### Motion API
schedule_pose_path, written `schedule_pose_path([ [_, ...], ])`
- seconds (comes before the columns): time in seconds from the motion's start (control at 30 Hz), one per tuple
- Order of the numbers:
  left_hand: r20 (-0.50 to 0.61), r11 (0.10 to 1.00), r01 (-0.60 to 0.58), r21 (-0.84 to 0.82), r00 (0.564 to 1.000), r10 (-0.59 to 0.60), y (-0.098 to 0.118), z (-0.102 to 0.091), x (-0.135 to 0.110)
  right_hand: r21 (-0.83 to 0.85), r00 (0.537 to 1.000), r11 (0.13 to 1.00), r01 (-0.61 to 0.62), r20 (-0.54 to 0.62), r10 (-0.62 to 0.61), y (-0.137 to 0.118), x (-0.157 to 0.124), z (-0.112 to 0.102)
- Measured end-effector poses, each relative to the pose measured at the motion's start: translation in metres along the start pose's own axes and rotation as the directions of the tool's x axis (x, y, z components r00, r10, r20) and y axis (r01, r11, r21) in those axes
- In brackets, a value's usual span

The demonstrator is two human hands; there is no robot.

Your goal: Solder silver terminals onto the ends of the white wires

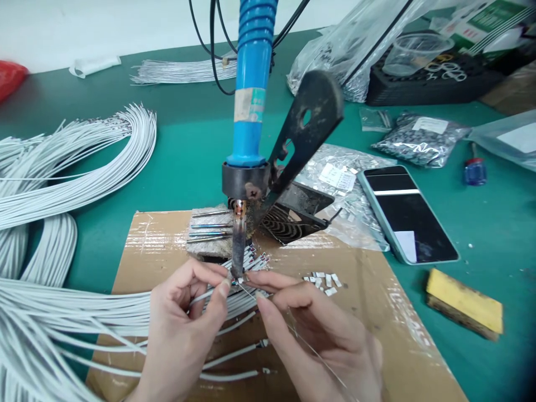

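Observation:
A blue-handled soldering iron stands tip-down in a black metal stand, and its dark tip ends just above my fingers. My left hand pinches the end of a white cable right under the tip. My right hand pinches a thin strand of solder wire and holds its end up to the same spot. Several more white cables with stripped ends lie on the taped cardboard sheet beneath both hands.
Big bundles of white cables fill the left of the green table. A small pile of tiny white parts lies right of my hands. A phone, a yellow sponge, bags of parts and a screwdriver lie to the right.

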State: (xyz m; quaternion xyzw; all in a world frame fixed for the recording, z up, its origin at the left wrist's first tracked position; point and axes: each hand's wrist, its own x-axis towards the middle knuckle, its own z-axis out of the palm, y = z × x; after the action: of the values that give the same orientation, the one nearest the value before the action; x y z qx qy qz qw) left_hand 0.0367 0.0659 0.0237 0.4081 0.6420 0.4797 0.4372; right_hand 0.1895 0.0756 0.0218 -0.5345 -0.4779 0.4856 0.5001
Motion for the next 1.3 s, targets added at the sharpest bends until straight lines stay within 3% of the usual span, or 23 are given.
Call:
schedule_pose_path([
  [0.27, 0.025, 0.999, 0.032, -0.017, 0.999, -0.031, 0.0, 0.001, 0.001, 0.012, 1.0, 1.0, 0.004, -0.023, -0.004, 0.003, -0.001, 0.001],
  [0.73, -0.055, 1.0, -0.007, -0.015, 0.998, 0.006, 0.004, 0.004, 0.0, 0.038, 0.999, 0.998, 0.045, -0.031, -0.044, 0.007, -0.001, 0.003],
  [0.97, 0.008, 0.999, 0.027, 0.019, 1.0, -0.027, -0.005, -0.002, -0.002, -0.01, 0.997, 0.998, 0.059, -0.04, -0.059, 0.008, -0.002, 0.001],
  [1.3, -0.01, 0.999, 0.017, 0.046, 1.0, -0.017, -0.007, 0.0, -0.002, -0.038, 0.995, 0.996, 0.075, -0.057, -0.077, 0.01, -0.002, 0.001],
])
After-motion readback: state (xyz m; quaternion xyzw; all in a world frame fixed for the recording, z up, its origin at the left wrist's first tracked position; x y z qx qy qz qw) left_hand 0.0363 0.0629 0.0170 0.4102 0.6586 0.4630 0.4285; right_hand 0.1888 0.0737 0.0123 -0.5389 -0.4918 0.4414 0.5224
